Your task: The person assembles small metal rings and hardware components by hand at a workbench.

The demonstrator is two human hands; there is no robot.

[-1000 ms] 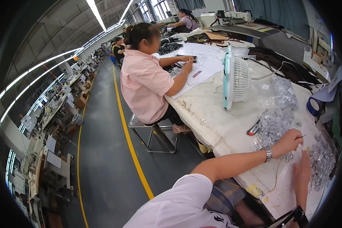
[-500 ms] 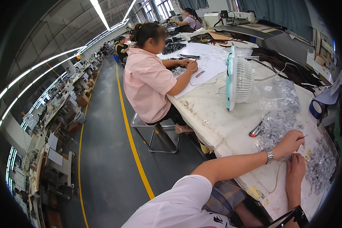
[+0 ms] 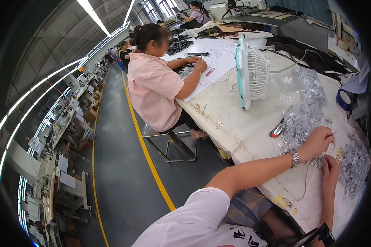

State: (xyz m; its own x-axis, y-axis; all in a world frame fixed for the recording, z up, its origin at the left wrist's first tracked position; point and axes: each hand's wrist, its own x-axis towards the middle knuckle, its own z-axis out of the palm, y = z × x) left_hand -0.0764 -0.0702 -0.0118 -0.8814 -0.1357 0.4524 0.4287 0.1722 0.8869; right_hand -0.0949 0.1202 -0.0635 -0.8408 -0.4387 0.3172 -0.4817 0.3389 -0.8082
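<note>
My left hand (image 3: 316, 143), with a metal-band watch (image 3: 294, 158) at its wrist, is closed in a pinch on a thin, dark, pointed tool (image 3: 334, 133). Just nearer, my right hand (image 3: 330, 169) has its fingers pressed together beside small clear, shiny pieces (image 3: 316, 161); what it grips is hidden. A thin tan cord (image 3: 306, 181) trails from there over the white tabletop (image 3: 255, 144). Beyond my left hand lies a heap of small clear bags and shiny pieces (image 3: 303, 123). A second such heap (image 3: 353, 171) is right of my right hand.
A red-and-black utility knife (image 3: 277, 129) rests at the far heap's left edge. Farther back stands a white and light-blue fan (image 3: 249, 74). Blue tape (image 3: 343, 100) is at the right. A co-worker in pink (image 3: 154, 82) sits along the table, handling a cord over white paper.
The whole view has shifted a little. My right hand has moved slightly right, away from my left, and clear pieces now show between them. The co-worker's hands have shifted.
</note>
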